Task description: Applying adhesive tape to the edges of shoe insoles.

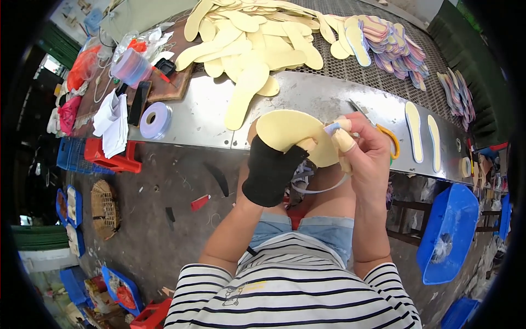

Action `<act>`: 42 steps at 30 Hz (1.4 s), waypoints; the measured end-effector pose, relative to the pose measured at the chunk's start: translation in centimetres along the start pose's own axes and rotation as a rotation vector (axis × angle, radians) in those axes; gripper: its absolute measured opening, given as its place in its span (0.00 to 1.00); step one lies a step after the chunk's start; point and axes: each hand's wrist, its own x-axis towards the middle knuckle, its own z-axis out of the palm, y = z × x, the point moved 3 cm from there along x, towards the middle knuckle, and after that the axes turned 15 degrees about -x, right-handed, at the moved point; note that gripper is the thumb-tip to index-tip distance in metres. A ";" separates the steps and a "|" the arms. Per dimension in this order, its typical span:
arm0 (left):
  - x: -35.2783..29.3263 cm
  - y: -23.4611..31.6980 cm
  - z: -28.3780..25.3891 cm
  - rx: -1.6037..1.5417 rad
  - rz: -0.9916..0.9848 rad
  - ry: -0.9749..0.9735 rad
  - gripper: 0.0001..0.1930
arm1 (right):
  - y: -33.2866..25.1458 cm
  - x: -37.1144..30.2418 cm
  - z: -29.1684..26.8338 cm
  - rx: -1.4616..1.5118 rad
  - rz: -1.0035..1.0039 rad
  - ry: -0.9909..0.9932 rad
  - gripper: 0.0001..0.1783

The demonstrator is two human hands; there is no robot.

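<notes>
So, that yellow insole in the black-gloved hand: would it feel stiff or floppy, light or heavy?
Probably light: the insole looks thin. It's likely flexible but not limp, since it seems to keep a broad, open shape beyond the left hand.

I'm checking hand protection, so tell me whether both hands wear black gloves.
No, only the left hand wears a black glove; the right hand has just pale finger wraps.

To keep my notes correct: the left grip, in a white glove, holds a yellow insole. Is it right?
Not quite: in the head view, the glove is black, not white. The left grip does hold a yellow insole.
</notes>
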 end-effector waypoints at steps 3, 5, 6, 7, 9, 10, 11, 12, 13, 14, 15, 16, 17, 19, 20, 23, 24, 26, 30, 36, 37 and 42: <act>-0.2 -0.2 -0.1 0.023 0.009 0.029 0.17 | 0.8 0.0 0.0 -0.010 -0.017 0.032 0.08; -0.3 -0.4 -0.1 -0.079 -0.020 0.065 0.19 | 1.1 0.0 0.1 0.002 -0.019 0.045 0.09; -0.2 -0.3 0.0 -0.081 -0.020 0.064 0.19 | 1.2 0.1 0.1 -0.002 -0.010 0.044 0.09; -0.2 -0.3 0.2 -0.132 -0.058 0.069 0.20 | 1.3 0.1 0.1 -0.007 0.000 0.043 0.09; -0.2 -0.4 0.2 -0.183 -0.095 0.074 0.20 | 1.4 0.2 0.1 -0.011 -0.005 0.053 0.09; -0.1 -0.4 0.1 -0.137 -0.063 0.046 0.20 | 1.4 0.2 0.2 -0.015 -0.009 0.062 0.10; -0.1 -0.4 0.1 -0.090 -0.031 0.017 0.20 | 1.3 0.2 0.3 -0.013 -0.010 0.062 0.10; 0.0 -0.4 0.1 -0.091 -0.031 0.015 0.20 | 1.2 0.2 0.4 -0.052 -0.006 0.079 0.09; -0.1 -0.2 0.1 -0.077 -0.021 0.017 0.19 | 1.1 0.1 0.6 -0.090 -0.002 0.097 0.08; -0.1 -0.1 0.1 -0.062 -0.011 0.018 0.19 | 0.7 0.1 1.2 -0.090 -0.002 0.099 0.08; 0.0 -0.2 0.2 -0.063 -0.011 0.015 0.19 | 0.2 0.0 1.9 -0.066 -0.005 0.194 0.07; 0.1 -0.2 0.4 -0.044 0.030 0.025 0.16 | -0.1 -0.1 2.1 -0.041 -0.007 0.289 0.05; 0.2 -0.2 0.4 -0.025 0.072 0.036 0.13 | 0.4 -0.1 1.9 -0.040 -0.008 0.292 0.05; 0.7 0.5 0.5 0.048 0.135 -0.015 0.13 | 0.2 -0.3 1.1 -0.532 -0.355 0.353 0.04; 1.0 1.0 0.6 0.121 0.199 -0.061 0.12 | 0.3 -0.1 0.6 -0.616 -0.318 0.279 0.04; 1.7 1.7 0.1 0.091 0.073 -0.180 0.13 | 1.0 1.4 0.0 -0.078 -0.017 -0.115 0.05; 1.9 1.7 0.3 0.092 0.073 -0.180 0.13 | 0.7 1.6 0.3 0.048 0.038 -0.189 0.04; 2.3 0.9 0.3 -0.131 -0.138 -0.079 0.15 | 1.3 1.5 0.7 0.036 -0.002 -0.162 0.04; 3.6 0.6 1.4 -0.459 -0.240 -0.103 0.15 | 1.1 1.5 1.9 0.057 -0.051 0.000 0.02; 4.4 1.8 0.6 -0.469 -0.191 0.015 0.11 | 3.7 0.4 1.5 0.302 0.335 0.092 0.05; 4.6 2.1 0.2 -0.473 -0.149 0.064 0.09 | 3.9 0.0 1.7 0.305 0.338 0.089 0.05; 4.0 2.7 1.1 -0.520 -0.090 0.127 0.10 | 4.1 -1.4 1.8 -0.189 -0.080 0.251 0.05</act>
